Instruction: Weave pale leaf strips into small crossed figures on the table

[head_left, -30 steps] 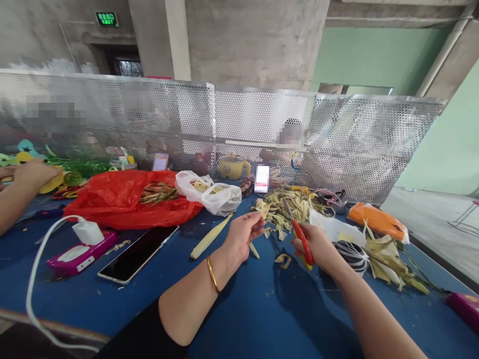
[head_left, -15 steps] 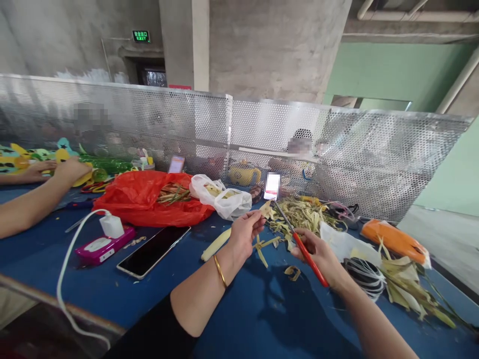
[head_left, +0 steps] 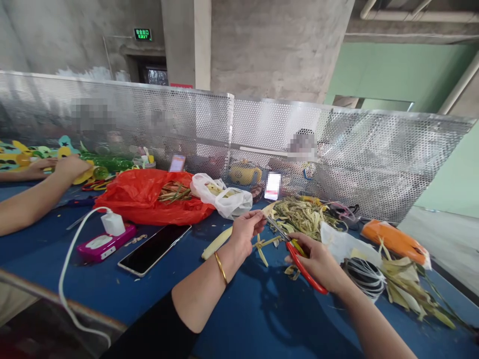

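Observation:
My left hand [head_left: 245,233] pinches a small pale piece of dried husk [head_left: 271,207] between thumb and fingertips. In my right hand [head_left: 320,262] are scissors [head_left: 305,270] with a red and a yellow handle. Their blades point up and left, with the tips at the husk by my left fingertips; whether they touch it I cannot tell. Below the blades lies a cross-shaped bit of husk [head_left: 262,252]. A pale yellow roll [head_left: 216,244] lies beside my left hand, partly hidden by it. Behind the scissors is a heap of dried husk strips [head_left: 310,215].
White sheeting [head_left: 348,244], a wire coil [head_left: 364,278], husk leaves [head_left: 409,289] and an orange packet [head_left: 391,241] lie right. Left are a phone [head_left: 155,251], magenta power strip [head_left: 107,245], red bag [head_left: 130,199] and white bag [head_left: 234,204]. A co-worker's hands [head_left: 71,167] work far left. A perforated partition [head_left: 262,124] stands behind.
The scissors have turned so that their blades point further left, to my left fingertips. Their yellow handle now shows. My left hand has barely moved, still pinching the husk.

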Tool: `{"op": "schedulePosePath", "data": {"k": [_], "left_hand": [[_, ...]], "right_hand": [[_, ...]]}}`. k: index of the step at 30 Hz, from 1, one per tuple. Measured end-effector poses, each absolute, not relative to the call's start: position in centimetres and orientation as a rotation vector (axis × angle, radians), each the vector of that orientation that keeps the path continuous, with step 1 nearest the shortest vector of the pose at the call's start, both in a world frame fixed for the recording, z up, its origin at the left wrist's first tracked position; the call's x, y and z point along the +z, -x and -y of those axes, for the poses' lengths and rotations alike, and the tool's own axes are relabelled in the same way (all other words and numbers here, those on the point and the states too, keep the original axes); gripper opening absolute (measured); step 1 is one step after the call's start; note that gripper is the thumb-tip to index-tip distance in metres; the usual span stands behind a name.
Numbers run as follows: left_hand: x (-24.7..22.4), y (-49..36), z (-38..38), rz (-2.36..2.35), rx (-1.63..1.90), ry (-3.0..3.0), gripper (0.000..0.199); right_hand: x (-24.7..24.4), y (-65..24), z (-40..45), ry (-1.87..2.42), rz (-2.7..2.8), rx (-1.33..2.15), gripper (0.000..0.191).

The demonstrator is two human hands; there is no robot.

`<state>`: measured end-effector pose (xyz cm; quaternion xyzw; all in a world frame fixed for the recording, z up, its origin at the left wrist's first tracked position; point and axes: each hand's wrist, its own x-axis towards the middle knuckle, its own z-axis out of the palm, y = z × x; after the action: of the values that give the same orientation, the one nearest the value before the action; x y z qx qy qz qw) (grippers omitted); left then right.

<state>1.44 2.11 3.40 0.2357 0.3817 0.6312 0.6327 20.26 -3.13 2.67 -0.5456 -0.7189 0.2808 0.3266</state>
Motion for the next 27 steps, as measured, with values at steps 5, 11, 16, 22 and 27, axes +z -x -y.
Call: {"op": "schedulePosePath", "data": {"k": [5,11,16,22,27], "left_hand": [[3.15,-1.61,-2.11,-0.896,1.439,-0.611,0.009],[3.02,-1.53,-2.24,-0.923,1.455,-0.645,0.012],[2.95,-1.61,-2.41,-0.916,1.461,-0.602,0.009],[2.96,-1.75,-2.31,-0.886,1.450,-0.560,0.009],[2.86,-1.74,-2.36,-0.853,1.441,-0.558,0.010]], "right_hand": [[2.91,-20.20,3.13,1.429,1.834,0.796,0.055],[2.90,-20.25,3.04,1.402,1.809,0.811,0.055],[2.95,-20.17,3.14,1.424,1.810,0.844,0.060],[3.24,-19.90,3.31,1.416,1.796,0.897,0.060],[3.11,-20.09,3.12,1.410,1.859,0.839,0.051]]}}
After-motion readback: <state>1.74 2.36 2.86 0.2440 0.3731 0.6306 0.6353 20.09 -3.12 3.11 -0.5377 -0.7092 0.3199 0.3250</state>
